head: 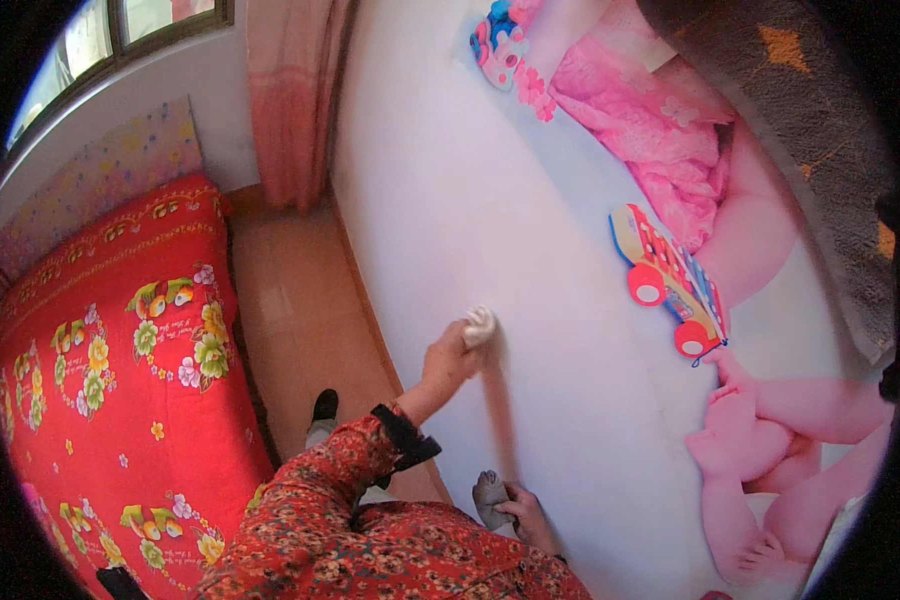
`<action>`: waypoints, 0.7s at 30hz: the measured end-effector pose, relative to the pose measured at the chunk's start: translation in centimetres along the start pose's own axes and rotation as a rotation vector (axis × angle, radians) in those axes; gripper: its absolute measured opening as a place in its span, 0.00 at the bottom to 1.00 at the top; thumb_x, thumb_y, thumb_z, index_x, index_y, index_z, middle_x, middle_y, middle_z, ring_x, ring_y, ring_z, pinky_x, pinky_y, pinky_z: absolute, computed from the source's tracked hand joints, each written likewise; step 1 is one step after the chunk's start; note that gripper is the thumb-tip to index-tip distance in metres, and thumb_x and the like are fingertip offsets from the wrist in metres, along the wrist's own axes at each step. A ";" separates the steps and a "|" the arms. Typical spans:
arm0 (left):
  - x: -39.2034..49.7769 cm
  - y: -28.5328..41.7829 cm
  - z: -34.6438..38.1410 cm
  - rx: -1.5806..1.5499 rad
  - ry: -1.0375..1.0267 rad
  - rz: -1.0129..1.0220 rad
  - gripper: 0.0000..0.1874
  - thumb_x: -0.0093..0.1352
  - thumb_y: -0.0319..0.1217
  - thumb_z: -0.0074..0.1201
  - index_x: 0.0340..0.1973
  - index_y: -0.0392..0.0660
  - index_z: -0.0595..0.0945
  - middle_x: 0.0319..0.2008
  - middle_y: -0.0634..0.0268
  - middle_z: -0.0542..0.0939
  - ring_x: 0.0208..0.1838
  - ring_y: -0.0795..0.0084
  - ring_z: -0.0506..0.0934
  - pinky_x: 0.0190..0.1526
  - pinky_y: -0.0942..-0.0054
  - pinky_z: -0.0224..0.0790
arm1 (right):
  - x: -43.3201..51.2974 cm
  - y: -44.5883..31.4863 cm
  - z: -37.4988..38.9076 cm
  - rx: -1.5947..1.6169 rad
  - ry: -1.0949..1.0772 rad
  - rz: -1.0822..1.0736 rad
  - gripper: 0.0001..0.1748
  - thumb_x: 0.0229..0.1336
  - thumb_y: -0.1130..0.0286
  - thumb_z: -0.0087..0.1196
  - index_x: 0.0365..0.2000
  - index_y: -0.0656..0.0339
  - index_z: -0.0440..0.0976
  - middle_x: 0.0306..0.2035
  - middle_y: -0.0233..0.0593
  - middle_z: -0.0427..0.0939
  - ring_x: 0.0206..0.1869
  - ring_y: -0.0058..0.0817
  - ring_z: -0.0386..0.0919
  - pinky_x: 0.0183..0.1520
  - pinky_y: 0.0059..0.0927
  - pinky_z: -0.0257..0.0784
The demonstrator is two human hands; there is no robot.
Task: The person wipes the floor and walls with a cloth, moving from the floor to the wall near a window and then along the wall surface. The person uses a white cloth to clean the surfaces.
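My left hand (454, 354) reaches out from a red floral sleeve and grips a crumpled white cloth (480, 325) against the pale wall (570, 375). Lower in the picture, close to my body, my right hand (529, 516) has its fingers on a grey fabric item (490, 498); its exact kind cannot be told. A faint shadow or reflection runs down the wall between the two hands.
A large baby picture (750, 217) with a toy xylophone car (671, 285) covers the wall's right part. A grey patterned textile (810, 135) shows at upper right. Left are a pink curtain (292, 97), a bed with a red floral cover (120, 435), floor (292, 300) and a dark shoe (325, 405).
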State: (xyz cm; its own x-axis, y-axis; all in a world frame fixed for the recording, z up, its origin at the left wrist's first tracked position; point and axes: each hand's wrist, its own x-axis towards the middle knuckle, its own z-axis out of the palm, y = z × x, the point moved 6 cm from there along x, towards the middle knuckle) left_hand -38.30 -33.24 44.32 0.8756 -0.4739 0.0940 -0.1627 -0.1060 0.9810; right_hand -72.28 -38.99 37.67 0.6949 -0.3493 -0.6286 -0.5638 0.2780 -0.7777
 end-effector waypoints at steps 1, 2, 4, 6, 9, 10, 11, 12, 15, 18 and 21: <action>-0.6 1.6 0.0 -0.035 -0.025 0.131 0.14 0.65 0.35 0.57 0.44 0.48 0.75 0.42 0.57 0.79 0.42 0.50 0.79 0.41 0.62 0.73 | 0.1 0.1 -0.1 -0.004 0.003 -0.003 0.28 0.47 0.73 0.54 0.52 0.70 0.70 0.47 0.40 0.77 0.49 0.31 0.74 0.55 0.32 0.66; -0.8 2.2 -0.1 -0.051 -0.060 0.139 0.14 0.65 0.35 0.57 0.44 0.48 0.76 0.41 0.57 0.80 0.40 0.53 0.80 0.41 0.63 0.73 | 0.2 0.1 -0.1 -0.008 -0.005 -0.023 0.29 0.47 0.73 0.54 0.53 0.70 0.70 0.47 0.41 0.77 0.49 0.31 0.74 0.55 0.32 0.66; 0.1 1.8 -0.6 -0.247 -0.112 -0.033 0.15 0.65 0.34 0.58 0.46 0.47 0.76 0.38 0.58 0.81 0.38 0.60 0.80 0.40 0.66 0.73 | 0.2 -0.2 0.0 -0.070 -0.023 -0.050 0.29 0.46 0.73 0.54 0.53 0.71 0.70 0.48 0.42 0.77 0.49 0.32 0.74 0.55 0.32 0.67; 1.9 0.5 -1.9 -0.251 -0.096 -0.199 0.18 0.67 0.30 0.56 0.52 0.45 0.75 0.36 0.68 0.78 0.36 0.82 0.76 0.33 0.77 0.71 | 0.1 -0.4 0.3 -0.058 -0.020 -0.023 0.30 0.46 0.72 0.54 0.53 0.71 0.69 0.48 0.43 0.77 0.49 0.33 0.74 0.55 0.33 0.67; 4.2 0.7 -3.6 -0.155 0.012 -0.051 0.19 0.68 0.30 0.54 0.54 0.45 0.73 0.34 0.67 0.79 0.35 0.80 0.76 0.34 0.76 0.72 | -0.1 -0.9 0.7 0.046 0.023 0.079 0.30 0.45 0.73 0.54 0.53 0.73 0.69 0.47 0.44 0.77 0.48 0.32 0.75 0.54 0.32 0.68; 4.3 0.7 -3.5 -0.144 -0.002 -0.041 0.19 0.68 0.32 0.53 0.54 0.44 0.72 0.33 0.64 0.79 0.34 0.78 0.77 0.34 0.75 0.71 | -0.2 -1.1 0.9 0.067 0.019 0.083 0.31 0.45 0.74 0.54 0.53 0.74 0.68 0.47 0.44 0.76 0.48 0.32 0.75 0.54 0.31 0.68; 4.3 1.3 -3.8 -0.114 0.039 0.038 0.19 0.68 0.32 0.53 0.54 0.44 0.73 0.33 0.62 0.79 0.34 0.76 0.77 0.35 0.74 0.71 | -0.2 -1.5 1.1 0.100 0.004 0.068 0.31 0.45 0.76 0.54 0.53 0.76 0.67 0.46 0.44 0.76 0.47 0.32 0.74 0.54 0.30 0.68; 4.1 1.6 -3.8 -0.072 0.049 0.051 0.18 0.68 0.32 0.53 0.53 0.44 0.73 0.33 0.61 0.80 0.33 0.74 0.78 0.36 0.73 0.71 | -0.2 -1.6 1.1 0.077 0.014 0.079 0.31 0.45 0.76 0.54 0.53 0.76 0.67 0.46 0.44 0.76 0.47 0.32 0.74 0.54 0.30 0.68; 3.2 2.6 -3.3 0.039 -0.033 0.034 0.16 0.68 0.33 0.53 0.50 0.45 0.75 0.37 0.58 0.79 0.34 0.67 0.79 0.38 0.70 0.72 | 0.0 -1.6 1.0 0.032 0.013 0.049 0.30 0.45 0.74 0.55 0.52 0.74 0.68 0.46 0.44 0.77 0.47 0.32 0.75 0.54 0.31 0.68; 2.8 4.3 -3.4 0.175 -0.060 0.135 0.13 0.67 0.35 0.54 0.45 0.46 0.77 0.42 0.60 0.79 0.36 0.60 0.79 0.39 0.65 0.73 | 0.3 -1.0 0.8 0.010 0.022 0.026 0.29 0.45 0.71 0.55 0.50 0.72 0.71 0.45 0.43 0.78 0.47 0.32 0.75 0.53 0.31 0.69; 2.5 6.3 -4.0 0.332 0.062 0.382 0.12 0.66 0.36 0.55 0.43 0.47 0.78 0.45 0.63 0.78 0.37 0.58 0.79 0.39 0.62 0.74 | 0.5 -0.2 0.8 0.066 0.026 0.029 0.28 0.45 0.72 0.55 0.50 0.72 0.72 0.44 0.42 0.78 0.47 0.32 0.75 0.53 0.31 0.68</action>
State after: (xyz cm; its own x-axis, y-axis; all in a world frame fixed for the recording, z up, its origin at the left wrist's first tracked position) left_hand -35.29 -31.64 51.43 0.7492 -0.4810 0.4553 -0.6035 -0.2124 0.7686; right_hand -71.43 -38.49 37.51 0.6663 -0.3626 -0.6515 -0.5528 0.3462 -0.7580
